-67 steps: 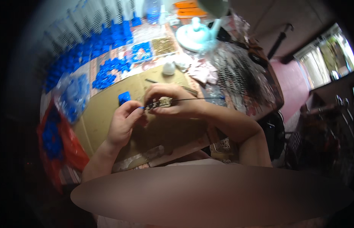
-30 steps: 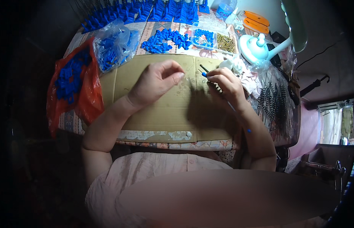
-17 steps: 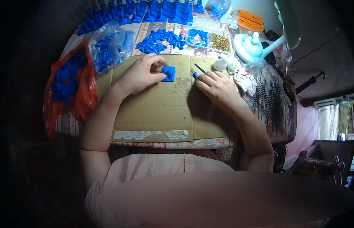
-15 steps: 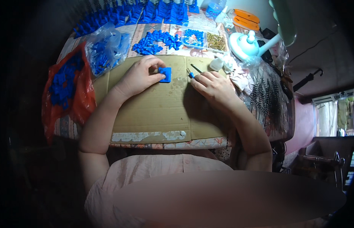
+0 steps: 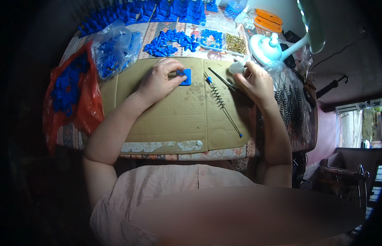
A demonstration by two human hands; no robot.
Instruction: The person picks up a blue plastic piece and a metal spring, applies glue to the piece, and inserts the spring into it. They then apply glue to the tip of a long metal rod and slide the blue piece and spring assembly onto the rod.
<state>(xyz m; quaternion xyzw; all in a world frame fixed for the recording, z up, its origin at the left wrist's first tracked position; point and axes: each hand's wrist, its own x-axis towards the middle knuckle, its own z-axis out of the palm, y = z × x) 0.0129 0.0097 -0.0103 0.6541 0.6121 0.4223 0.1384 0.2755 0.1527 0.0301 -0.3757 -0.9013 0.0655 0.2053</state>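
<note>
On the cardboard sheet (image 5: 166, 123), my left hand (image 5: 165, 80) pinches a flat blue square plastic piece (image 5: 185, 78) between thumb and fingers. My right hand (image 5: 257, 81) has closed its thumb and fingers on a small white bottle (image 5: 237, 67) at the sheet's far right. Between the hands lies a dark coiled wire spring (image 5: 217, 98) with long straight ends, a blue cone near its far end and a small blue tip at its near end. Beside it, a thin dark screwdriver-like tool (image 5: 221, 78) runs toward my right hand, which partly shades it.
Blue parts fill a red bag (image 5: 82, 119) and a clear bag (image 5: 117, 49) at left. Farther back are a pile of blue parts (image 5: 162, 47), a tray of screws (image 5: 236, 43) and rows of blue assemblies (image 5: 158, 12). A lamp base (image 5: 265, 49) and bagged springs (image 5: 289, 102) stand right.
My right hand has moved off the spring and tool, rightward and away from me, onto the white bottle. The spring now lies uncovered. My left hand still holds the blue piece.
</note>
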